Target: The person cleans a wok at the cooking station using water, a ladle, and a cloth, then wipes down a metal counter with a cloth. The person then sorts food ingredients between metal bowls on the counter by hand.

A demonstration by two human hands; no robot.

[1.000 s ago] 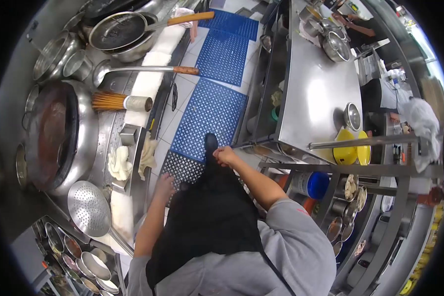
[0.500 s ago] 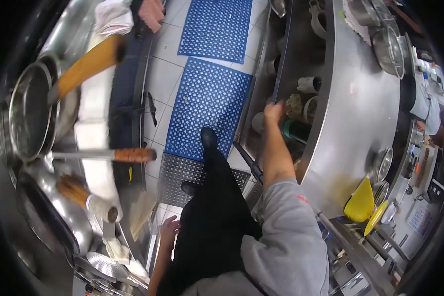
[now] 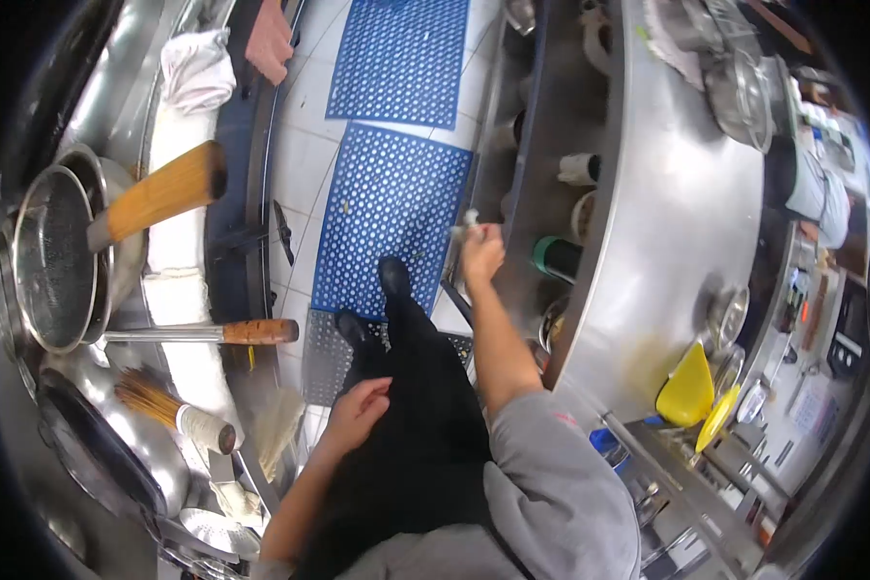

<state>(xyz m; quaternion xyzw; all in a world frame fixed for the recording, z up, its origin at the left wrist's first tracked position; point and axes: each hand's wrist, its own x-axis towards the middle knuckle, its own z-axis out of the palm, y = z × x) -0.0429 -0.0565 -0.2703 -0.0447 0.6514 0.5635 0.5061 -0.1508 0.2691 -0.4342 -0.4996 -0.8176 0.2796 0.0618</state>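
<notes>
My right hand is closed around a small whitish thing whose kind I cannot make out. It is in front of the open under-counter shelf, over the edge of the blue perforated mat. Loosely curled with nothing in it, my left hand hangs by my left thigh. Closest to the right hand on the shelf are a dark cylinder with a green rim and a white container.
At left, a pan with a wooden handle, a wooden-handled tool and a bamboo brush lie by the stove; some handles overhang. The steel counter runs along the right, with yellow scoops at its near end.
My right hand has come out of the shelf toward the aisle with a small whitish thing in it. My left hand has swung up and forward.
</notes>
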